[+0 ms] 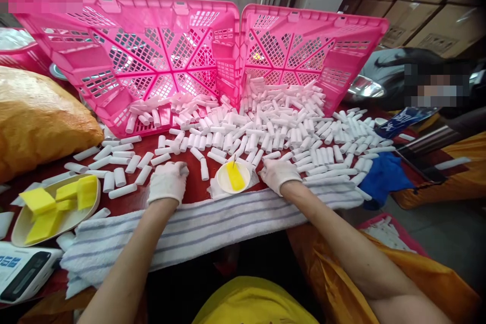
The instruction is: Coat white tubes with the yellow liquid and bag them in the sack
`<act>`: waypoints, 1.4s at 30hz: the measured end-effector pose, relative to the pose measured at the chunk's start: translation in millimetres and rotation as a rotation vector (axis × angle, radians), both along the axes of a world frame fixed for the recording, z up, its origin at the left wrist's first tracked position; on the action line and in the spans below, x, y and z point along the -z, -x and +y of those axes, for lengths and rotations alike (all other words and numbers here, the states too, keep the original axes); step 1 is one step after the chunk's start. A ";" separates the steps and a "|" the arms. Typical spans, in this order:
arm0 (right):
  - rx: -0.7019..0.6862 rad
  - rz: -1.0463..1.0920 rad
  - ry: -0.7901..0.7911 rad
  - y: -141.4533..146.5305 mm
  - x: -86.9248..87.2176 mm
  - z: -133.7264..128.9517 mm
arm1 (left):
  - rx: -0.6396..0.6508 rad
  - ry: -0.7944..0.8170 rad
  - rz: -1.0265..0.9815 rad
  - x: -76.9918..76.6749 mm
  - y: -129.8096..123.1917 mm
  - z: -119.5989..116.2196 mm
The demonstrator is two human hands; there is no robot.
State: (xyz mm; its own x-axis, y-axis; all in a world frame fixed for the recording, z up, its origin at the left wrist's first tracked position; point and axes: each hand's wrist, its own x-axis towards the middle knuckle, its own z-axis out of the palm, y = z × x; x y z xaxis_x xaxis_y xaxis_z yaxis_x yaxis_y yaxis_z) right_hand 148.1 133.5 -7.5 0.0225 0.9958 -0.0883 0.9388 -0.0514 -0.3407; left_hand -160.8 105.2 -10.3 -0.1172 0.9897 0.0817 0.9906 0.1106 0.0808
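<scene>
My left hand [168, 182], in a white glove, rests curled on the red tabletop, left of a small white dish [222, 182]. Whatever its closed fingers may hold is hidden. My right hand [280, 176], gloved too, is curled right of the dish beside loose white tubes [294, 134]; its fingertips are turned away from view. On the dish lies a yellow sponge piece [236, 176] with a thin pin-like thing standing up at its top. One upright white tube [204, 169] stands between my left hand and the dish. A striped towel [212, 220] lies under my forearms.
Two pink plastic baskets [167, 55] lie tipped toward me, tubes spilling out. At left are an oval dish [93, 202] of yellow sponges, an orange sack [41, 116] and a white device [28, 271]. A blue cloth [387, 178] lies at right. Other people sit nearby.
</scene>
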 end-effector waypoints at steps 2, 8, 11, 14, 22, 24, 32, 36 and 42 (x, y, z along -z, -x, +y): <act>0.063 0.145 -0.014 -10.9 -1.4 -2.0 | 0.008 -0.042 -0.059 1.6 -7.2 -10.2; -0.164 0.880 0.199 -12.0 -5.5 -26.9 | -0.151 -0.050 -0.806 11.0 -26.7 -32.2; -0.227 1.088 0.087 13.7 10.1 -30.5 | -0.106 -0.015 -1.141 18.8 -37.1 -38.6; -0.308 0.911 -0.237 28.6 26.9 -27.9 | -0.081 0.005 -1.197 22.1 -43.1 -44.7; -0.377 0.759 -0.311 10.6 44.9 -28.8 | 0.061 0.029 -0.623 12.6 -38.5 -51.0; -0.363 0.780 -0.228 13.4 44.2 -30.0 | 0.125 0.066 -0.468 10.6 -38.0 -48.7; -0.440 0.697 -0.211 15.6 31.2 -29.4 | -0.004 0.043 -0.688 12.3 -39.8 -50.6; -0.360 0.759 -0.257 14.3 41.2 -35.0 | 0.070 0.026 -0.818 19.4 -41.7 -52.7; -0.451 0.654 -0.302 14.8 46.0 -42.1 | 0.033 -0.025 -0.953 19.3 -46.6 -52.7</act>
